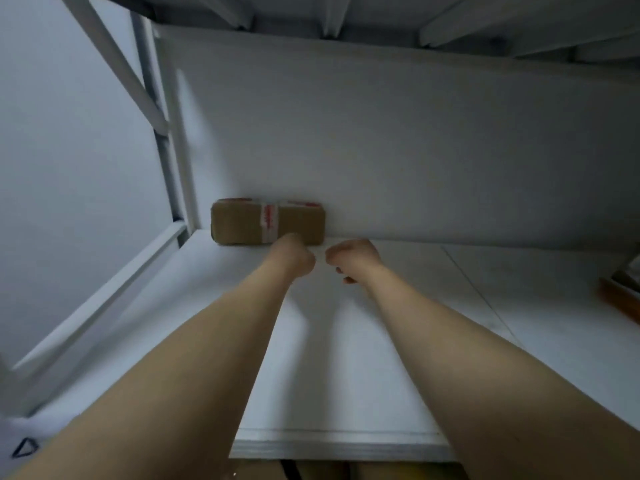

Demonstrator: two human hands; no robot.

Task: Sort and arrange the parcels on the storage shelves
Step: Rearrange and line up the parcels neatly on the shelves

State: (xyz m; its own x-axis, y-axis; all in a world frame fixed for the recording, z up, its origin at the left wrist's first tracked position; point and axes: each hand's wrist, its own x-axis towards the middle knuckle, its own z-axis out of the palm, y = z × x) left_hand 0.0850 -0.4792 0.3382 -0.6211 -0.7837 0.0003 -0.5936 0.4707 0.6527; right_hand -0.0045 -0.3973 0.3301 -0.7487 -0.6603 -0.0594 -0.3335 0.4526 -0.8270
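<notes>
Head view, findings as follows. You have one brown parcel point(242, 223) on the white shelf board point(450, 306), set flush against the back panel point(381, 150) and close to the left corner post point(166, 150). Its long axis runs left to right along that panel. One band of white tape with red print point(270, 220) crosses it near the middle.

Your left hand point(294, 258) is the nearer one. It overlaps the parcel's lower front edge, right of the tape band. Its fingers are hidden behind the back of the hand, so I cannot tell whether it grips, touches or merely fronts the box. Your right hand point(351, 258) sits just beside the parcel's right end, apart from it, with fingers curled under and nothing visible in them.

In my judgement, any shift of the parcel starts from your left hand. The right would have to move left to reach the free end.

Count: one parcel, two hands, one shelf board in use. One brownish item point(623, 299) is cut off at the right edge, well apart. Its nature is not determinable.
</notes>
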